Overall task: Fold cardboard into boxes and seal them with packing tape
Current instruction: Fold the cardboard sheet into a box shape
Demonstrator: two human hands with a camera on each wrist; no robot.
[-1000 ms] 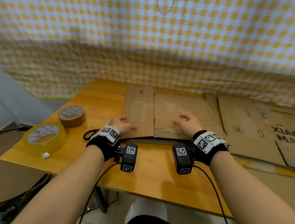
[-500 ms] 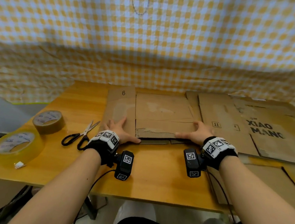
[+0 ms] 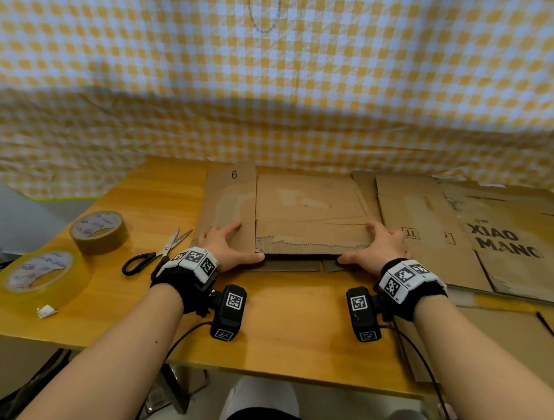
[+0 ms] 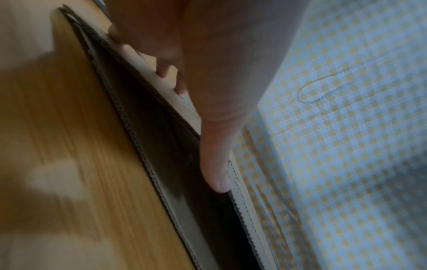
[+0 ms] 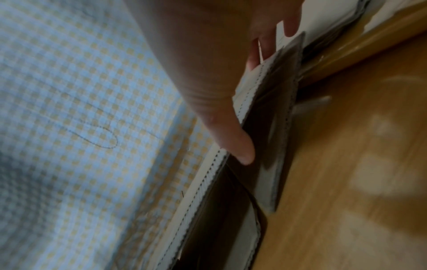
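Note:
A flattened brown cardboard box [image 3: 305, 208] marked "6" lies on the wooden table [image 3: 276, 325] in front of me. My left hand [image 3: 229, 246] holds its near left flap, fingers on top and thumb [image 4: 215, 164] against the near edge. At the near right corner my right hand [image 3: 377, 247] grips the same way, its thumb [image 5: 235, 142] tucked under the top layer. The top layer [image 5: 208, 182] stands slightly apart from the bottom layer, with a dark gap between them in both wrist views.
Black-handled scissors [image 3: 156, 255], a brown tape roll [image 3: 98, 230] and a clear tape roll [image 3: 40, 272] lie to the left. More flattened cardboard [image 3: 465, 238] is stacked at the right. A checked cloth [image 3: 279, 77] hangs behind the table.
Both hands have spread outward to the near corners of the cardboard. Their thumbs have slid to its near edge, and the top layer has risen a little.

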